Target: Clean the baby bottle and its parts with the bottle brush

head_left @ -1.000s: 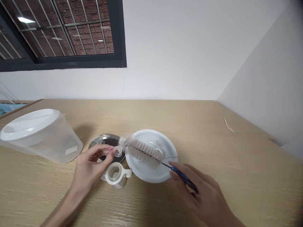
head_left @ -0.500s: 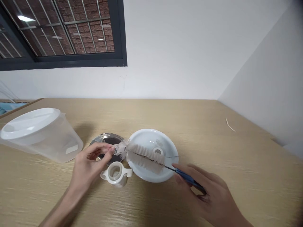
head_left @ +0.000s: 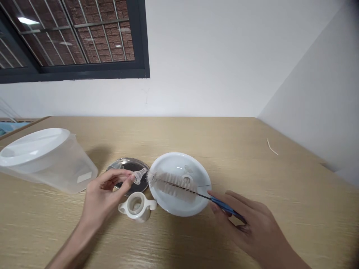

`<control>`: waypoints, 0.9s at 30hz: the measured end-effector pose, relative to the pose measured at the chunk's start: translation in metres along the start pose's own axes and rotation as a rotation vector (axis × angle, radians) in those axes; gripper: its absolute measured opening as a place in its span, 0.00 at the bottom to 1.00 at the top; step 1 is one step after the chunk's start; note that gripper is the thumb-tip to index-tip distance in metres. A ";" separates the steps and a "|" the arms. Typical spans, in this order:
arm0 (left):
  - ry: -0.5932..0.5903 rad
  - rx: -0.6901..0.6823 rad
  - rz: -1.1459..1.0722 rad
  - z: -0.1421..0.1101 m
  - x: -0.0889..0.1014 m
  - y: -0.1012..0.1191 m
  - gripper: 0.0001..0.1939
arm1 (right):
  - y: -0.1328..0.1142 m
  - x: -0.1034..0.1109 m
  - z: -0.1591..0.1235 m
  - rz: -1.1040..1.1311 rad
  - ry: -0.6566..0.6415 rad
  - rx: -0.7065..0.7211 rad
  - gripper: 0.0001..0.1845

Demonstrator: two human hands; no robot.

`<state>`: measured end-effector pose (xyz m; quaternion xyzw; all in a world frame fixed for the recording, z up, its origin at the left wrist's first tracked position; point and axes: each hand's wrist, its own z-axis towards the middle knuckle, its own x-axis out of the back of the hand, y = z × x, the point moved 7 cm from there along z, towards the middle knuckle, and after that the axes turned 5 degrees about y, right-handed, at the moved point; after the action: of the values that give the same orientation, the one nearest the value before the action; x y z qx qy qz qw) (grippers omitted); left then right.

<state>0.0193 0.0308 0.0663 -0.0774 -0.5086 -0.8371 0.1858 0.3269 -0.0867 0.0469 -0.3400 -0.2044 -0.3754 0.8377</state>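
Observation:
My left hand pinches a small clear ribbed plastic cone by its wide end, over a round metal dish. In my right hand is a bottle brush, gripped by its blue handle, with white bristles on a twisted wire. The brush slants over a white bowl, its tip pointing at the cone with a small gap between them. Inside the bowl, small pieces are partly hidden behind the bristles. Just below the dish stands a white two-handled ring-shaped piece, something pale inside it.
A translucent lidded plastic container lies tilted at the left of the wooden table. A thin pale strip lies at the far right. White walls and a barred window stand behind.
The brush has drawn back to the right, so its tip has come away from the plastic cone, which now shows whole. My left hand has barely moved.

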 end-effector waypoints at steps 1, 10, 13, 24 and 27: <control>0.006 0.008 -0.009 0.001 0.000 0.000 0.06 | 0.001 0.002 0.001 -0.011 0.014 -0.007 0.12; 0.075 0.083 -0.041 0.000 0.006 0.000 0.08 | -0.008 -0.008 -0.001 0.011 0.006 0.015 0.15; 0.104 0.165 -0.082 0.003 0.011 -0.006 0.12 | -0.003 -0.008 -0.002 -0.016 -0.029 0.029 0.14; -0.041 0.310 -0.194 0.000 0.000 -0.011 0.19 | -0.005 0.002 -0.001 -0.113 0.126 -0.033 0.13; -0.054 0.323 -0.210 -0.001 -0.001 -0.014 0.20 | 0.001 0.007 -0.002 -0.146 0.172 -0.132 0.10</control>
<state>0.0148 0.0361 0.0539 -0.0155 -0.6464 -0.7571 0.0935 0.3325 -0.0911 0.0493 -0.3452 -0.1308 -0.4759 0.7983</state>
